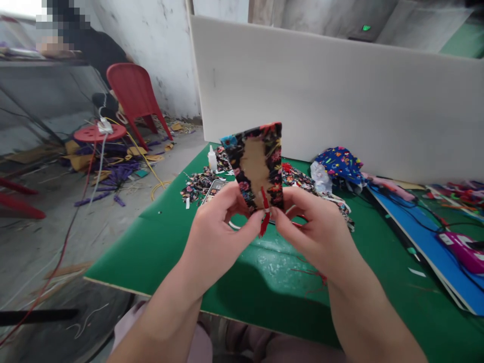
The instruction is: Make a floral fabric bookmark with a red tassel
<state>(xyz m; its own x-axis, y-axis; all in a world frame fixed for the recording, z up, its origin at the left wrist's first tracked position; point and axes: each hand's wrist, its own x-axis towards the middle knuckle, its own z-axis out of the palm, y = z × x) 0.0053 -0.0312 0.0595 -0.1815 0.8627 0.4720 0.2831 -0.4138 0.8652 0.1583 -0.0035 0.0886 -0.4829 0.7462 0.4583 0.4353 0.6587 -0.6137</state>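
I hold a small card [257, 164] upright above the green table [159, 252]; it is wrapped in black floral fabric with bare brown cardboard showing in its middle. My left hand [221, 222] pinches its lower left edge. My right hand [313, 227] pinches the lower right edge, beside a red tassel [265, 217] that hangs from the card's bottom. Both hands are raised well off the tabletop.
Floral fabric scraps [198, 185], a small white glue bottle [212, 158] and a phone [215, 189] lie behind the card. A blue patterned cloth [340, 164], a blue board [427, 242] and a pink tool [463, 249] sit to the right. A white panel [340, 96] backs the table. A red chair [132, 96] stands far left.
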